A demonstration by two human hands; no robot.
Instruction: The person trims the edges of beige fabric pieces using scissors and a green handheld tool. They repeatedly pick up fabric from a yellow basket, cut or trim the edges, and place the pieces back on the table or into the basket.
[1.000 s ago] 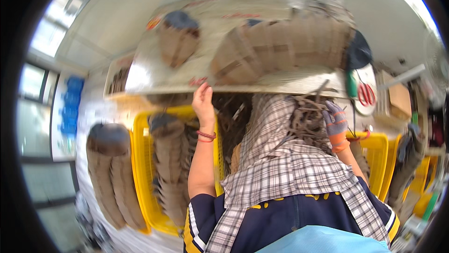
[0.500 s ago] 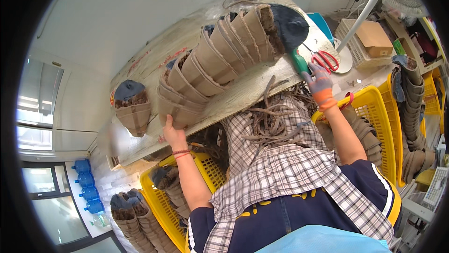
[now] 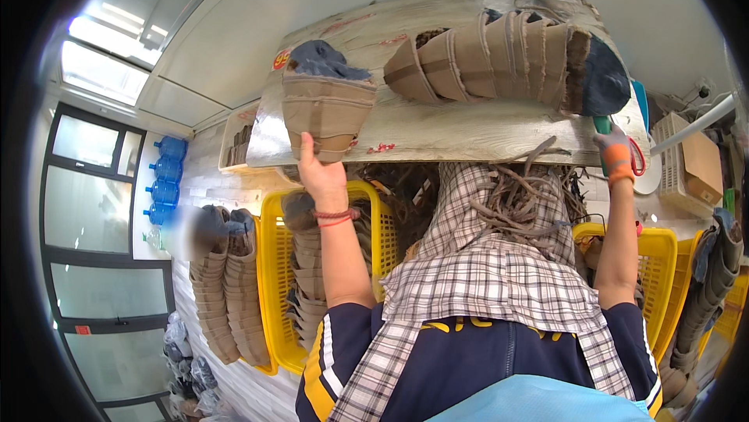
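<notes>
At the left of the table, a short stack of tan fabric shoe uppers (image 3: 328, 102) with fuzzy edges and a dark blue lining stands toe-end toward me. My bare left hand (image 3: 322, 179) grips its near end, thumb on the front and the other fingers hidden underneath. A longer row of nested tan uppers (image 3: 488, 55) lies to the right, its blue-lined end at the far right. Beside that end my right hand (image 3: 615, 155), in a grey and orange glove, is closed round a green-handled tool (image 3: 602, 125); its working end is hidden. Red-handled scissors (image 3: 639, 158) lie just right of it.
Grey-brown strips (image 3: 519, 202) lie heaped on my plaid apron. Yellow baskets (image 3: 273, 266) (image 3: 662, 246) of uppers flank me, with stacked uppers (image 3: 209, 297) on the floor at left. A fan pole (image 3: 694, 127) and a cardboard box (image 3: 690, 166) stand at right.
My left hand has moved left from the long row to the left stack, which now looks thicker. The row looks shorter. My right hand has stayed by the green tool while the view turned.
</notes>
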